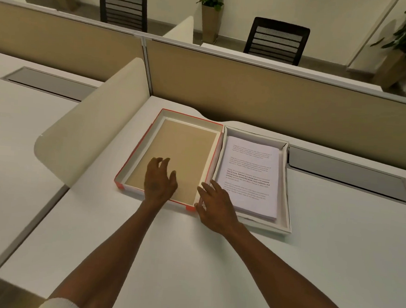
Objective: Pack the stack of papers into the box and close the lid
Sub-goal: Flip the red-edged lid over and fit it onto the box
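A stack of printed white papers (251,176) lies inside a shallow white box (288,184) on the desk. Directly to its left lies the lid (134,156), upside down, red-edged on the outside with a tan inner panel. My left hand (160,178) hovers over the lid's near part, fingers spread, holding nothing. My right hand (214,204) sits at the near right corner of the lid, where lid and box meet, with fingers apart and fingertips at the lid's rim.
A curved cream divider (96,120) stands left of the lid. A tan partition (261,90) runs behind the desk. Grey cable hatches (347,176) are set into the desk at right and far left. Chairs and potted plants stand beyond the partition.
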Motion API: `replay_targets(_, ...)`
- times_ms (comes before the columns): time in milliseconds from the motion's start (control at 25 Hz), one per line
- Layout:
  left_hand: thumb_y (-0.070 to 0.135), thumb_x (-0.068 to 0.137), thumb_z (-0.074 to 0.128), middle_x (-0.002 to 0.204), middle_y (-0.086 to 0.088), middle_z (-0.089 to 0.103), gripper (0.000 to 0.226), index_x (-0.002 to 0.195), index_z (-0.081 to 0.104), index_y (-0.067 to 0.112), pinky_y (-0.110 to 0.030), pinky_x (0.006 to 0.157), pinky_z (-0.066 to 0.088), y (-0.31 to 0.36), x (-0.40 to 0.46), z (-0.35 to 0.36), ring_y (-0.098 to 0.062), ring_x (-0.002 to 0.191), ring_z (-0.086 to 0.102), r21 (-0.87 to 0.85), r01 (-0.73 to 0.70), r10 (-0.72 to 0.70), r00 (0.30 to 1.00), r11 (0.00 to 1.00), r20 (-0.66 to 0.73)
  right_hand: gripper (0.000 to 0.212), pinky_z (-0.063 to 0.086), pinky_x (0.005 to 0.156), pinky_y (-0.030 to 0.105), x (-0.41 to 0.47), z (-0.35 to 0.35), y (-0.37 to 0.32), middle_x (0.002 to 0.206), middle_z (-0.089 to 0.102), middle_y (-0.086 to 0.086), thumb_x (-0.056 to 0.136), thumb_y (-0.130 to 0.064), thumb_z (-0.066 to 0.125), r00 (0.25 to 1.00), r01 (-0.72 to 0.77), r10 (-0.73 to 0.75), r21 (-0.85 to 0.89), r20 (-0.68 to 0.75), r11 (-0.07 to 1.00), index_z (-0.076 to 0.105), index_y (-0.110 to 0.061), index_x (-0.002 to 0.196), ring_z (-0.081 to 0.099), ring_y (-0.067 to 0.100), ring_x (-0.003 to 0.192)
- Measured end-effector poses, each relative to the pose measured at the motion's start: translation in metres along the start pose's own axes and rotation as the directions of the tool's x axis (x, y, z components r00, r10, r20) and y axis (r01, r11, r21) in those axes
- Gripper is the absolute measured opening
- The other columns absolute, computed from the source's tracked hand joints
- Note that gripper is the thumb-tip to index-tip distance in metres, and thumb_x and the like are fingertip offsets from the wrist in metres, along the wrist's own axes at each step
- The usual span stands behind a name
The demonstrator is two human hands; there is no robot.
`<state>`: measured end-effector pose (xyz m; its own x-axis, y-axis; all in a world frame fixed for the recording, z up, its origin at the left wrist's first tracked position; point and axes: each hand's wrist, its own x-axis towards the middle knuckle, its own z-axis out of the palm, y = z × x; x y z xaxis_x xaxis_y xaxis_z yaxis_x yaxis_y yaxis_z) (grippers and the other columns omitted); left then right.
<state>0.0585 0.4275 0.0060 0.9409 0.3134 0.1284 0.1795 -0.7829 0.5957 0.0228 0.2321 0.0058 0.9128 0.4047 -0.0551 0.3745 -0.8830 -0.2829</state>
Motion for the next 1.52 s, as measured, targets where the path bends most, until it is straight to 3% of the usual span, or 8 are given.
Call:
replay_targets(160,0.032,0.090,0.066,0.165,-0.023,0.024,0.082,0.157,0.027,0.006,-0.053,0.124,0.016,-0.054,0.006,-0.029,-0.040,0.154,0.017,0.239,0.205,-0.213,0.977,0.949,0.011,0.051,0.020,0.121,0.046,-0.007,0.008,-0.004,0.163,0.029,0.004,0.102,-0.035,0.041,0.998,0.042,-0.036,-0.144,0.046,0.989,0.042,-0.014,0.148,0.012,0.029,0.153)
replay_targets(240,0.033,0.090,0.066,0.164,-0.022,0.025,0.087,0.158,0.020,0.005,-0.055,0.122,0.020,-0.073,0.008,-0.038,-0.040,0.152,0.023,0.242,0.347,-0.372,0.926,0.906,0.064,0.050,0.020,0.121,0.047,-0.008,0.006,-0.006,0.162,0.029,0.004,0.102,-0.034,0.041,0.999,0.032,-0.027,-0.138,0.042,0.990,0.043,-0.014,0.147,0.011,0.029,0.153)
replay_targets(440,0.004,0.086,0.061,0.132,-0.023,0.061,0.055,0.140,0.052,0.002,-0.047,0.104,0.050,-0.089,0.016,-0.049,-0.042,0.122,0.059,-0.094,0.394,-0.396,0.918,0.914,0.000,0.055,0.020,0.121,0.047,-0.006,0.005,-0.005,0.161,0.032,0.004,0.099,-0.041,0.042,0.999,0.019,-0.011,-0.149,0.053,0.989,0.043,-0.015,0.148,0.010,0.030,0.154)
replay_targets(680,-0.002,0.090,0.047,0.116,-0.010,0.073,0.039,0.115,0.073,0.012,-0.031,0.092,0.049,-0.074,0.014,-0.067,-0.030,0.109,0.066,-0.512,0.310,-0.466,0.860,0.801,-0.209,0.061,0.033,0.114,0.038,0.018,-0.020,-0.017,0.141,0.058,0.003,0.090,-0.058,0.056,0.984,-0.152,0.166,0.190,-0.062,0.970,0.057,-0.020,0.138,0.038,0.024,0.142)
replay_targets(920,0.002,0.092,0.054,0.110,0.004,0.073,0.038,0.115,0.075,0.023,-0.011,0.084,0.050,-0.038,-0.001,-0.091,0.001,0.098,0.065,-0.541,-0.033,-0.231,0.882,0.840,-0.412,0.025,0.058,0.086,0.039,0.098,-0.091,-0.068,0.096,0.074,0.001,0.088,-0.045,0.068,0.889,-0.262,0.458,0.829,0.009,0.494,0.072,-0.021,0.094,0.070,0.017,0.092)
replay_targets(1080,0.007,0.095,0.059,0.113,0.004,0.072,0.032,0.121,0.074,0.019,-0.021,0.080,0.057,0.000,-0.020,-0.105,-0.010,0.104,0.068,-0.482,-0.219,-0.038,0.882,0.848,-0.469,0.030,0.063,0.072,0.039,0.142,-0.129,-0.107,0.084,0.072,0.008,0.085,-0.043,0.072,0.878,-0.263,0.460,0.936,0.132,0.233,0.064,-0.016,0.075,0.074,0.024,0.078)
replay_targets(1240,0.019,0.096,0.064,0.122,-0.008,0.072,0.031,0.124,0.073,0.008,-0.045,0.090,0.062,0.030,-0.030,-0.108,-0.023,0.112,0.068,-0.468,-0.265,0.036,0.896,0.843,-0.443,0.036,0.064,0.062,0.045,0.159,-0.146,-0.125,0.089,0.076,0.008,0.076,-0.044,0.081,0.859,-0.268,0.498,0.935,0.122,0.233,0.071,-0.011,0.088,0.075,0.025,0.074)
replay_targets(1520,0.031,0.092,0.069,0.130,-0.013,0.068,0.043,0.126,0.071,0.005,-0.048,0.097,0.059,0.054,-0.040,-0.109,-0.026,0.118,0.065,-0.469,-0.293,0.115,0.921,0.833,-0.371,0.015,0.064,0.069,0.046,0.148,-0.154,-0.112,0.106,0.074,0.014,0.082,-0.017,0.076,0.789,-0.180,0.613,0.948,-0.020,0.263,0.070,-0.008,0.093,0.072,0.030,0.089)
